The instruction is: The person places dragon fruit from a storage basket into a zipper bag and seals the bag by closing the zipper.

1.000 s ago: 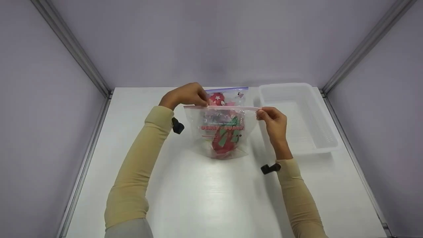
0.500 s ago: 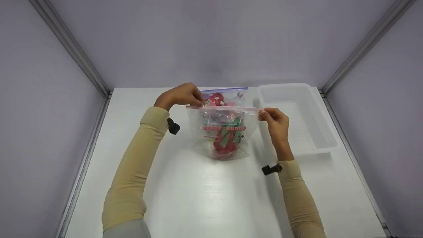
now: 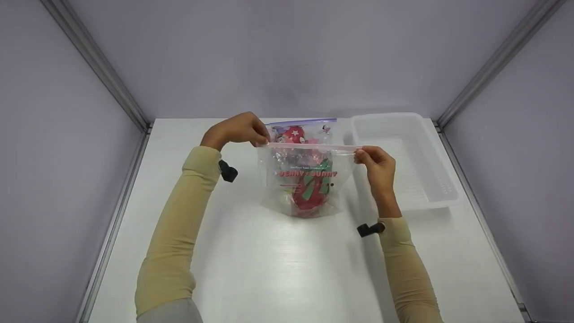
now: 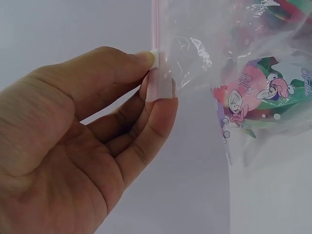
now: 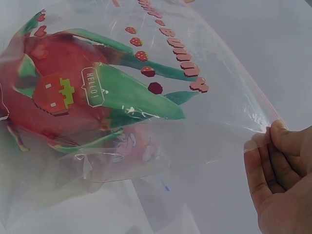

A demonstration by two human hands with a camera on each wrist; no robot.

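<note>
Both hands hold a clear zip bag [image 3: 305,179] up between them, its bottom resting on the white table [image 3: 287,264]. The left hand [image 3: 233,130] pinches one end of the pink zip strip [image 3: 309,146] between thumb and fingertips; the right hand [image 3: 379,168] pinches the opposite corner the same way. Red and green printed packets [image 5: 73,97] sit low inside the bag. Just beyond the left hand's fingers lies a second bag [image 3: 302,130], and past the right hand stands a white plastic tray [image 3: 441,179].
</note>
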